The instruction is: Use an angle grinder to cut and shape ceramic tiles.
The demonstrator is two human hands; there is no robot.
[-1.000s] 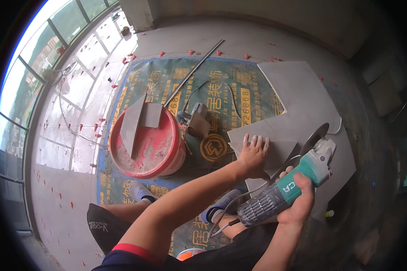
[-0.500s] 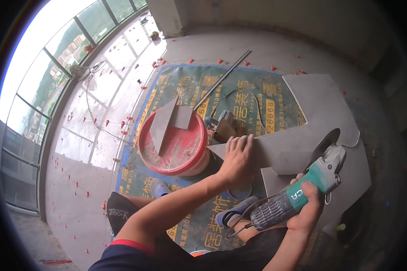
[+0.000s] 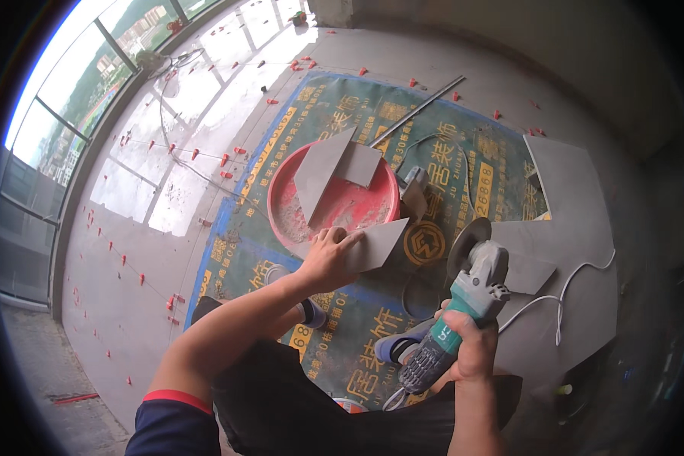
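Observation:
My left hand grips an angular grey piece of tile at the near rim of a red bucket. Two more cut pieces, a long pointed tile offcut and a smaller squarish tile offcut, lie across the bucket's dusty top. In my right hand is a green and grey angle grinder, its body tilted and its disc pointing away from me. The disc is above the sheet, beside the large grey tile. Whether it spins I cannot tell.
Printed green protective sheeting covers the floor under the bucket. Behind the bucket are a metal bar and a partly hidden power tool. A white cord trails at right. Red tile clips dot the floor towards the windows.
My left hand has moved left from the large tile to the bucket's near rim with the tile piece. The grinder has come left and lower, and the view has shifted.

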